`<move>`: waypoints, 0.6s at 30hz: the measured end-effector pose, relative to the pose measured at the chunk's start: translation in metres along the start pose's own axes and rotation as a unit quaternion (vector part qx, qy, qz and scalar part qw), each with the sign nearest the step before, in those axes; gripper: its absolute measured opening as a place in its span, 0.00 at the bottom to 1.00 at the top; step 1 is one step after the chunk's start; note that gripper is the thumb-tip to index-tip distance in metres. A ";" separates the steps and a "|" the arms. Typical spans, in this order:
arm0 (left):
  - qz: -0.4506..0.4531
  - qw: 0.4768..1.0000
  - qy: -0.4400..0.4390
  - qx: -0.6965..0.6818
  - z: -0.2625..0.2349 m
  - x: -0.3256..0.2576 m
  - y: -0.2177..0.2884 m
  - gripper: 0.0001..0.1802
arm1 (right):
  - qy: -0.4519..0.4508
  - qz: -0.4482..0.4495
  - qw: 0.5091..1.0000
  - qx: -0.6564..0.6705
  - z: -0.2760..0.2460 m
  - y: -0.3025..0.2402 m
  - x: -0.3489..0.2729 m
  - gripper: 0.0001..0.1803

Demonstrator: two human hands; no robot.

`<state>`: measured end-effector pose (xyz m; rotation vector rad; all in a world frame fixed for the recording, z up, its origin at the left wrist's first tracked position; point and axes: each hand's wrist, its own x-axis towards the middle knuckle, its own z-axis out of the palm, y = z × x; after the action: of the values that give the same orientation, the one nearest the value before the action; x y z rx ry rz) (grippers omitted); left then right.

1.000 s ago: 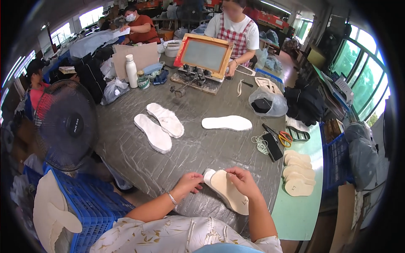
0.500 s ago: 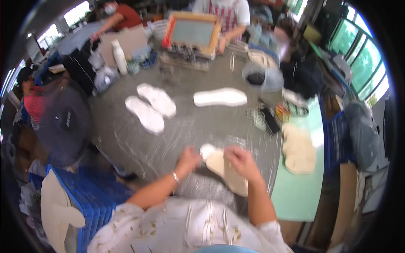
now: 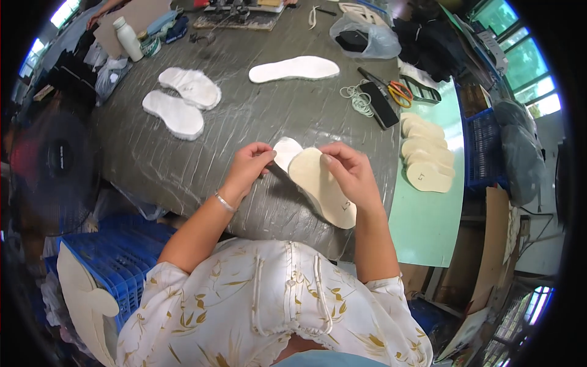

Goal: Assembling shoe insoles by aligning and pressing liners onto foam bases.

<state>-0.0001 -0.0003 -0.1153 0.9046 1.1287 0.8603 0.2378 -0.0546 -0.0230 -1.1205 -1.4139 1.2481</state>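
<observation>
In front of me at the table's near edge, a cream insole (image 3: 318,180) lies over a white insole (image 3: 285,151), whose rounded end shows past the cream one at the upper left. My right hand (image 3: 351,171) pinches the cream insole's upper edge between thumb and fingers. At the left, my left hand (image 3: 249,168) is closed in a pinch on the edge of the white insole. Farther away on the table lie a pair of white fluffy slippers (image 3: 174,115) at the left and a single white fluffy sole (image 3: 293,69) in the middle.
Several cream insoles (image 3: 428,153) overlap on a green board (image 3: 428,223) at the right. Nearby are scissors (image 3: 397,92), a black block (image 3: 380,107) and pale cord (image 3: 356,101). A white bottle (image 3: 127,38) stands far left; blue crates (image 3: 131,251) sit lower left.
My view has tilted down, so the table things sit higher in the picture. Both hands still grip the insoles; the cream one's upper end appears raised a little off the white one.
</observation>
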 end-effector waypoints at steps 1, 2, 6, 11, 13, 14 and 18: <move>0.027 0.999 -0.023 -0.024 0.004 -0.005 0.010 0.08 | 0.010 0.007 1.000 0.017 -0.002 -0.006 -0.003 0.09; 0.054 0.996 -0.048 -0.048 0.011 -0.011 0.023 0.07 | 0.022 0.013 0.999 0.033 -0.003 -0.011 -0.006 0.08; 0.135 0.984 -0.113 0.007 0.034 -0.036 0.081 0.06 | 0.050 -0.075 0.994 0.060 -0.005 -0.037 -0.014 0.07; 0.269 0.953 -0.143 0.005 0.055 -0.064 0.121 0.06 | 0.072 -0.144 0.984 0.072 0.001 -0.059 -0.018 0.07; 0.289 0.947 -0.144 0.013 0.055 -0.068 0.127 0.07 | 0.074 -0.151 0.983 0.068 0.001 -0.058 -0.019 0.06; 0.293 0.945 -0.144 0.014 0.055 -0.069 0.130 0.07 | 0.072 -0.157 0.983 0.067 0.000 -0.058 -0.019 0.06; 0.288 0.940 -0.183 0.020 0.050 -0.072 0.133 0.08 | 0.082 -0.155 0.981 0.086 0.001 -0.057 -0.018 0.06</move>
<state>0.0191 -0.0219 0.0418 1.3997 0.5570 1.0811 0.2362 -0.0770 0.0321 -0.8288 -1.2726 1.0099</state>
